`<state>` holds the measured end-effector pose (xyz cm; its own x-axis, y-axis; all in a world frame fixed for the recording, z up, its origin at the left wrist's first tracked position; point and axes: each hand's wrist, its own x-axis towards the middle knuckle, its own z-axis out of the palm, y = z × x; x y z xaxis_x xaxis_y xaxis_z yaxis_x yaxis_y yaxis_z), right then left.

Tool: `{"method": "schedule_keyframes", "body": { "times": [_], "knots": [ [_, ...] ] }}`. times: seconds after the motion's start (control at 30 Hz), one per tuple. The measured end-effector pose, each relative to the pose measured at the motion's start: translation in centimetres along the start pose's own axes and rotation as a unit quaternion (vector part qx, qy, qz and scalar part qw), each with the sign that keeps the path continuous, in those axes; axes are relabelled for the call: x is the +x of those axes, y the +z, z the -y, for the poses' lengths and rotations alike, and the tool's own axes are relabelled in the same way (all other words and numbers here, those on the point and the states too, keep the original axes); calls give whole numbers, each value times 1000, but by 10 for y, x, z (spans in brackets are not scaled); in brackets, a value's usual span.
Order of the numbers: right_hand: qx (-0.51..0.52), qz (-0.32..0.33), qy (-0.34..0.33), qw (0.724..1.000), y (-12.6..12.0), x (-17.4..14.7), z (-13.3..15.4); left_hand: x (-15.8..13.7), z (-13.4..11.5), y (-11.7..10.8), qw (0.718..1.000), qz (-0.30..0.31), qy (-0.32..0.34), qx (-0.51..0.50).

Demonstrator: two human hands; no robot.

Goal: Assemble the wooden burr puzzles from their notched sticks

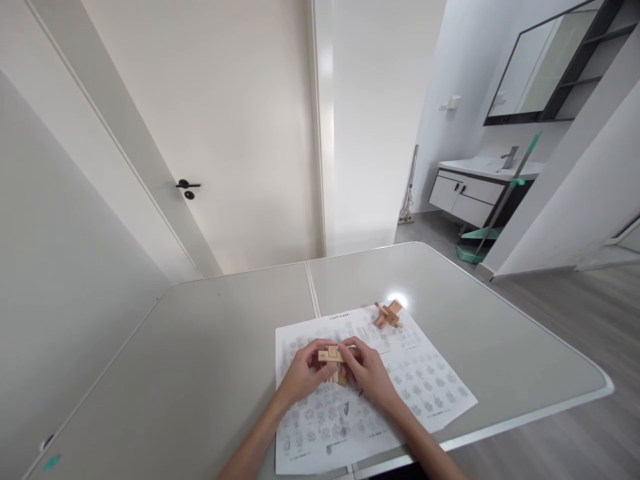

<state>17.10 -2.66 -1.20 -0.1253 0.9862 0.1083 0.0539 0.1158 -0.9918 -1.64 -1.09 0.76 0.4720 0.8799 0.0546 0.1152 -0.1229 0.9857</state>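
Between my two hands is a small interlocking wooden puzzle (330, 355) of pale notched blocks, held just above a printed sheet (310, 453). My left hand (305, 370) closes on its left side, thumb below and fingers behind. From the right, my right hand (369, 375) pinches the other end with thumb and fingertips. A numeral is marked on the left end of the front block. Part of the puzzle's underside and back is hidden by my fingers. On the sheet's upper right corner lies a second, cross-shaped wooden puzzle (389, 315), apart from both hands.
The sheet, covered in small printed diagrams, lies on a grey folding table (225, 373) with a pale rim and a centre seam. Beyond stands a white door (240, 120). At the right are a sink cabinet (467, 193), a mop (411, 187) and a green dustpan (473, 253).
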Motion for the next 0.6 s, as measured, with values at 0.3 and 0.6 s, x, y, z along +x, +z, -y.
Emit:
{"method": "schedule_keyframes", "body": {
  "times": [0.3,0.6],
  "knots": [
    [21,-53,33,998,-8,-6,-9,1,7,-2,999,-29,-18,-11],
    [-277,-33,-97,955,-13,-29,-13,4,10,-3,996,-87,-17,-26]
  ]
}}
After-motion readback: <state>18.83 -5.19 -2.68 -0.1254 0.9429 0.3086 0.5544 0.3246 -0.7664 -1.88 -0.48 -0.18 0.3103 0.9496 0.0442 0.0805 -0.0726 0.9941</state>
